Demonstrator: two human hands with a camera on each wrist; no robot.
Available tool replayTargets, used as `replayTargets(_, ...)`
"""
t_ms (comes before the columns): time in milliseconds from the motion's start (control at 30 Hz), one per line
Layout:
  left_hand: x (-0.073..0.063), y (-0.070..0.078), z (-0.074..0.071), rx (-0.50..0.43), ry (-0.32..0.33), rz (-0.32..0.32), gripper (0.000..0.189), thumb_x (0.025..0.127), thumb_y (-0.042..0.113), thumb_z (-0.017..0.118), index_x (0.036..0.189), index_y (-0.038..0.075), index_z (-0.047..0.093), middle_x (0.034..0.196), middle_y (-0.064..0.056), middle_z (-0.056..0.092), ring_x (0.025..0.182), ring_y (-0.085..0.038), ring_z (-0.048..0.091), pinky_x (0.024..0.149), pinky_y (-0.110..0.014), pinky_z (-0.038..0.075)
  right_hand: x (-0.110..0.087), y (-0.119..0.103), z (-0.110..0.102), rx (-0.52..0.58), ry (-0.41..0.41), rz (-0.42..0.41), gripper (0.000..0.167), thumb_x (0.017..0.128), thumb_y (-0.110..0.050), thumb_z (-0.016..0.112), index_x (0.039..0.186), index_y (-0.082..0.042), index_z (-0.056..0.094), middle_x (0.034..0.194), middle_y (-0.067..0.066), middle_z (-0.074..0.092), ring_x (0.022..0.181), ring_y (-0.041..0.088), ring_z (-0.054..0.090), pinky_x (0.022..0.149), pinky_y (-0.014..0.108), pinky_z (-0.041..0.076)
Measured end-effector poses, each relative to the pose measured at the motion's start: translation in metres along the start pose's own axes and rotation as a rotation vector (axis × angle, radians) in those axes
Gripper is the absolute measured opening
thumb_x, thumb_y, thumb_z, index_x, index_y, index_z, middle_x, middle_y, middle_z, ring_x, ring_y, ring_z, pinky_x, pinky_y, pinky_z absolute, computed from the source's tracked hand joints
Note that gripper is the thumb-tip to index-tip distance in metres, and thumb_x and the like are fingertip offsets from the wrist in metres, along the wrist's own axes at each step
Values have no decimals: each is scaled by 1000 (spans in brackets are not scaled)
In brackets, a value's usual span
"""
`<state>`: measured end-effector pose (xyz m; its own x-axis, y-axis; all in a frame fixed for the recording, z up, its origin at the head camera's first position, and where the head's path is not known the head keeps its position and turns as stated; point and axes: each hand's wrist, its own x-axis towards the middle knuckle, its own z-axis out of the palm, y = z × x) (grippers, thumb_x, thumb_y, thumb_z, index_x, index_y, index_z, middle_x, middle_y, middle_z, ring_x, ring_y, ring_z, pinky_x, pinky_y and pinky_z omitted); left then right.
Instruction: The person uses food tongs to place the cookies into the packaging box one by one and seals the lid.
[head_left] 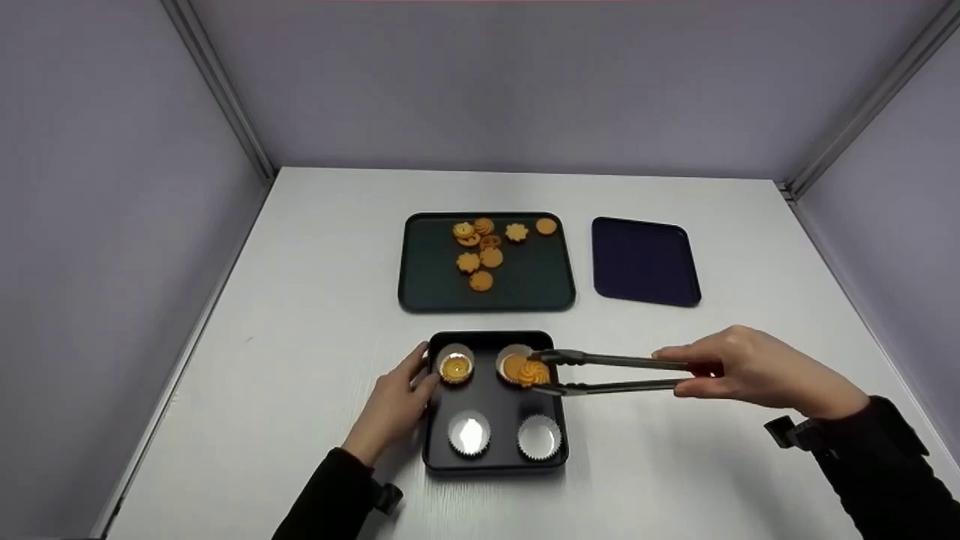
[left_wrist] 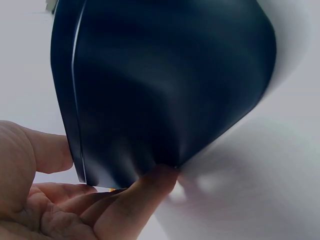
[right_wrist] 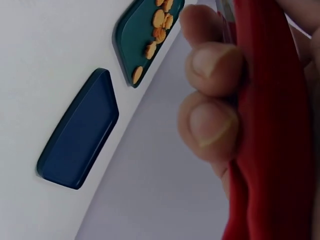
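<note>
The white table [head_left: 300, 300] carries three trays, set so the work runs from far to near. The green tray [head_left: 427, 270] at the back holds loose cookies [head_left: 480, 251] clustered toward its far side; the blue tray [head_left: 645, 262] just right of it shows nothing on it. Nearest the person sits the black tray [head_left: 495, 457] with four paper cups [head_left: 469, 433], two by two, the near pair showing only their shiny bottoms. The left hand [head_left: 394, 405] rests against the black tray's left edge, fingers curled at the rim near the far-left cup, seemingly to steady it; the left wrist view shows fingertips pressed to the tray's dark side. The right hand [head_left: 742, 367] is closed round the red-handled tongs [head_left: 622, 373], which reach leftward and pinch a swirl cookie [head_left: 527, 371] over the far-right cup. The far-left cup already holds a cookie [head_left: 454, 368]. Nothing lies between the tongs and the cups; the cups' thin walls stand close beside the tong tips.
</note>
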<state>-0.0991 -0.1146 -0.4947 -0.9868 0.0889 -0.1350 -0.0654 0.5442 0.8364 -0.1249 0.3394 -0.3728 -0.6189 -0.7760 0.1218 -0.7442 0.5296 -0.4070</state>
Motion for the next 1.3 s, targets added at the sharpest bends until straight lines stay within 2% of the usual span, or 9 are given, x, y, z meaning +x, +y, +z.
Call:
replayTargets(233,0,1,-1,-5,-8,-4,58,105,20,58,158,5,39,147,-23,54,132,-42,54,112,-53,42,-1,-14,-5,-72,-63,-41,34,87,-24,83,119,-22,75,69,-25,46,62,-12,37,55,10,35)
replayTargets(500,0,0,0,2,-6,-19,60,104,20,59,158,5,37,147,-21,55,132,-40,55,111,-51,43,2,-28,-9,-114,-177,27,28,87,-28,81,110,-36,70,66,-28,40,59,-12,36,52,14,34)
replayTargets(767,0,-1,0,-2,-10,-15,60,105,20,58,158,6,37,147,-21,55,132,-40,56,112,-52,42,9,-41,-13,-160,-248,84,26,86,-30,81,108,-36,69,65,-28,41,59,-10,38,52,18,35)
replayTargets(1067,0,-1,-1,3,-8,-8,59,105,20,58,158,5,38,148,-21,55,132,-41,55,114,-53,40,19,-55,-16,-272,-266,40,25,81,-32,83,94,-33,62,63,-28,40,57,-9,38,49,19,33)
replayTargets(1300,0,-3,0,-3,-2,-11,60,104,21,59,158,6,38,147,-21,55,133,-40,54,114,-53,40,24,-60,-18,-322,-271,32,25,82,-34,84,95,-32,62,64,-28,43,56,-7,37,48,22,33)
